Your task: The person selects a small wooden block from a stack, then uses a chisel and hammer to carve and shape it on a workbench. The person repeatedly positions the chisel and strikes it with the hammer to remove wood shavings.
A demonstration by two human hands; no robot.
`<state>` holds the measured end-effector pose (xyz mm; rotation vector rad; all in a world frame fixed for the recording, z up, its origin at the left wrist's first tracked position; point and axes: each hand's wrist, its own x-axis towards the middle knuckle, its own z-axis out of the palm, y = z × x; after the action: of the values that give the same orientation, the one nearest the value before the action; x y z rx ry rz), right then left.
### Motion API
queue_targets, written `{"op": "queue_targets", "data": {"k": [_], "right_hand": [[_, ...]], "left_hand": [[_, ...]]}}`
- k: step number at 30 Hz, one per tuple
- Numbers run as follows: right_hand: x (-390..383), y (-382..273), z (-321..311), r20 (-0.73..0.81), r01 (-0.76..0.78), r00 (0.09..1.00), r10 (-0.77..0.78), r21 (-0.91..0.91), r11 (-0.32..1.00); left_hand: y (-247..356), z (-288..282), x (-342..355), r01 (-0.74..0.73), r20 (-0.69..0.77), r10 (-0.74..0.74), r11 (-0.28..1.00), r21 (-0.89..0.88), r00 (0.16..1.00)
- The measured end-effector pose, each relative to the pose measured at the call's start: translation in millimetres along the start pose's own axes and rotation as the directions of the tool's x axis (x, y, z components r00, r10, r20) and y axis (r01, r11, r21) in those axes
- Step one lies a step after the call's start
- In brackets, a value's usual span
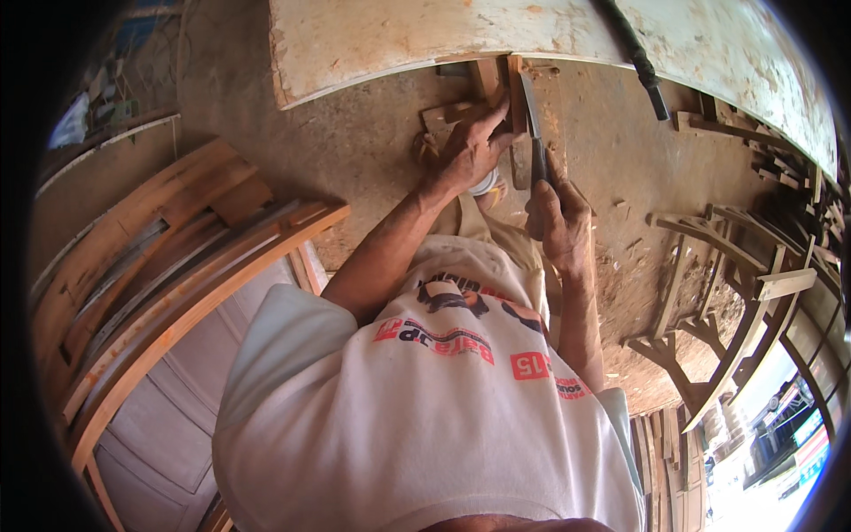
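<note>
In front of my body I grip a long-bladed knife (532,105) by its dark handle with my right hand (562,222), the blade pointing away from me. The blade lies alongside a narrow strip of brown wood (516,87). My left hand (476,152) is closed on this strip's near part, index finger stretched along its side. The strip's far end meets the edge of a pale, worn board (399,44). Whether the blade is touching the wood or just beside it I cannot tell.
A dark rod (634,49) sticks out over the board's near edge. To the left lean wooden frames (213,266) and a panelled door (168,390). Curved wooden chair parts (700,355) stand at the right, near a pile of offcuts (798,160). Shavings dot the brown floor (629,239).
</note>
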<state>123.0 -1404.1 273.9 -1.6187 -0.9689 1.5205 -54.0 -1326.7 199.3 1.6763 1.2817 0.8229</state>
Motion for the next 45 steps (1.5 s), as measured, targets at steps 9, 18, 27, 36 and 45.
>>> {"op": "queue_targets", "data": {"k": [9,18,27,36,45], "right_hand": [[21,-7,1,0.028,-0.017,0.999,0.019,-0.066,0.998],[-39,2,-2,-0.033,0.14,0.981,-0.19,-0.558,0.818],[19,-17,21,-0.113,0.075,0.972,-0.206,-0.684,0.726],[-35,-6,1,-0.052,0.106,0.986,-0.16,-0.545,0.832],[23,-4,5,-0.073,0.093,0.984,-0.16,-0.558,0.825]], "left_hand": [[-5,-2,5,-0.034,0.041,0.039,0.994,-0.105,0.998],[-6,1,-3,0.051,-0.013,-0.05,0.995,0.085,0.999],[11,-8,3,0.041,0.029,-0.041,0.999,0.01,0.999],[-3,-1,-4,0.066,0.014,-0.067,0.994,0.085,0.998],[3,-9,6,0.035,0.04,-0.04,0.991,0.133,0.998]]}}
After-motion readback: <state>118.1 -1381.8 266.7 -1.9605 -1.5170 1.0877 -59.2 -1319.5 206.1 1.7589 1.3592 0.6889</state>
